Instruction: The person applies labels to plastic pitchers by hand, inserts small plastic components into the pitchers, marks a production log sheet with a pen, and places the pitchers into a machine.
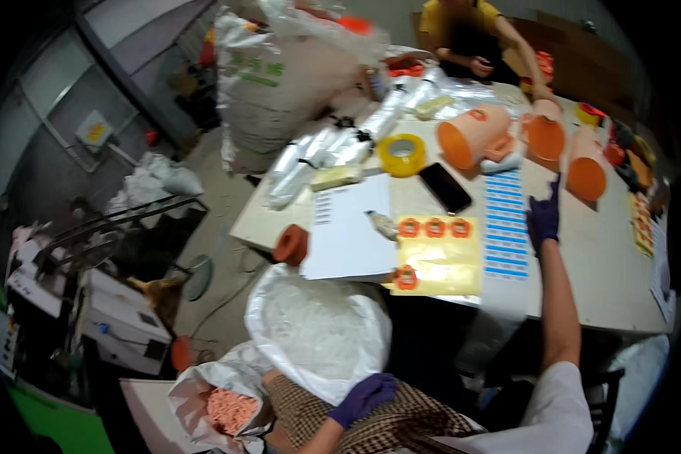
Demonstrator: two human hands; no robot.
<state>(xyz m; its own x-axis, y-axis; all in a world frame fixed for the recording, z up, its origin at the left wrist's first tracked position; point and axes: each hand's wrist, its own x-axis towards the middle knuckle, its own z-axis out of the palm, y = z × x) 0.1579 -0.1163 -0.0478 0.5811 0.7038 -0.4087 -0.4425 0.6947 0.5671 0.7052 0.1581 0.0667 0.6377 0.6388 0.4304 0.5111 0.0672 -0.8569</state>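
Observation:
My right hand (545,216), in a purple glove, reaches over the table with its index finger and thumb stretched out and nothing visible in it. It is beside a long strip of blue-and-white labels (505,227). My left hand (363,399), also gloved in purple, lies with extended fingers on the checked apron (303,408) over my lap, at the edge of a white bag of clear plastic pieces (314,325). Left of the label strip is a yellow sheet with orange stickers (439,257), beside a stack of white paper (349,234).
Peach cylinders with orange ends (473,136) lie across the table; a co-worker's hand touches one. A black phone (445,188), a yellow tape roll (402,154) and clear plastic rolls (333,140) are nearby. A big sack (287,87) stands behind. An open bag holds pink pellets (233,411).

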